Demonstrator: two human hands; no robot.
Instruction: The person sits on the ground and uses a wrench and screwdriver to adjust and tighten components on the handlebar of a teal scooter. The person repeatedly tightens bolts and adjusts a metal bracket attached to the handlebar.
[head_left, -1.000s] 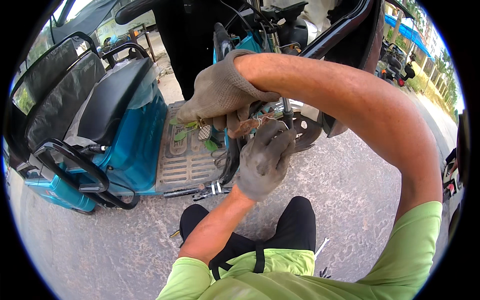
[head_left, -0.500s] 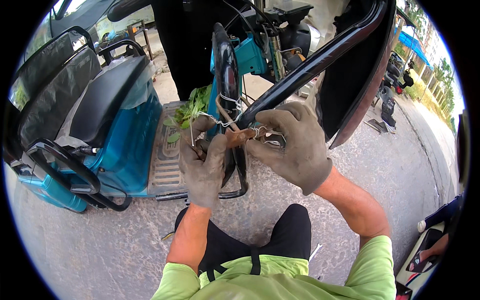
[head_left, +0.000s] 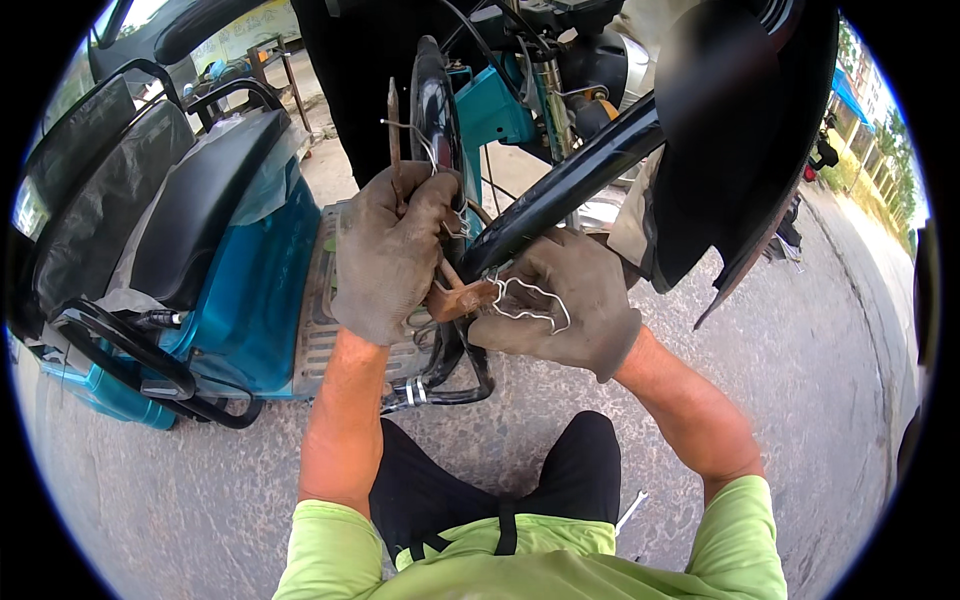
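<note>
Both my hands wear grey-brown gloves and work beside the black tube frame (head_left: pixel 570 175) of a teal three-wheeler. My left hand (head_left: pixel 390 255) is closed round a rusty tool that looks like pincers (head_left: pixel 463 299). One rusty shank stands up above the fist, and the broad head points down and right. My right hand (head_left: pixel 570 300) is closed by that head, with a loop of thin silvery wire (head_left: pixel 545 292) across its fingers. The wire meets the tool's head. More wire runs by the upright black tube (head_left: pixel 432 110), above my left hand. My right fingertips are partly hidden.
At the left stand the vehicle's black seat (head_left: pixel 205 215) and teal seat box (head_left: pixel 245 310), with a ribbed footboard (head_left: pixel 315 330) beside it. A dark panel (head_left: pixel 745 190) hangs at the right. A wrench (head_left: pixel 632 508) lies on the paved ground by my leg.
My left hand has moved up, and a rusty shank now sticks up from it. My right hand has dropped slightly, with the wire loop now showing. The leaves seen earlier are now out of sight.
</note>
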